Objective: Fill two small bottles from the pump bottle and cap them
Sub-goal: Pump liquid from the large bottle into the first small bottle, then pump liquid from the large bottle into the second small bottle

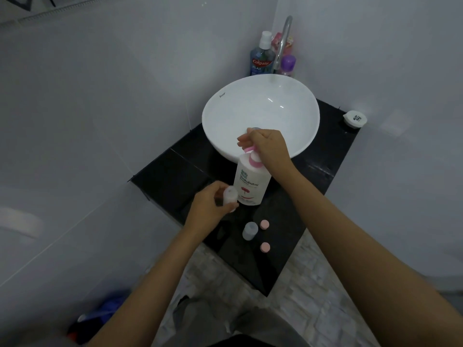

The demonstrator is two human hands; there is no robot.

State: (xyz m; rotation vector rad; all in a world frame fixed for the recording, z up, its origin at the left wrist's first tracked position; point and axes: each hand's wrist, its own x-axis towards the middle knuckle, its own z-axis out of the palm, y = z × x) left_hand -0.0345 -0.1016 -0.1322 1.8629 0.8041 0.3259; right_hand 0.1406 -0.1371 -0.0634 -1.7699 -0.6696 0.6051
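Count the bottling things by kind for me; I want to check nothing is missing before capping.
Pump bottle: 1
Small bottles: 2, one in the left hand, one on the counter
Pink caps: 2, both loose on the counter
Total: 5

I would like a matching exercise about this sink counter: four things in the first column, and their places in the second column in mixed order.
Things:
1. pump bottle
2. small bottle
3. second small bottle
4. mouthwash bottle

Places:
A. standing free on the black counter, beside two pink caps
B. behind the white basin, next to the tap
C. held in the left hand
D. under the right hand, which is on its pump head

Pairs: 1-D, 2-C, 3-A, 4-B
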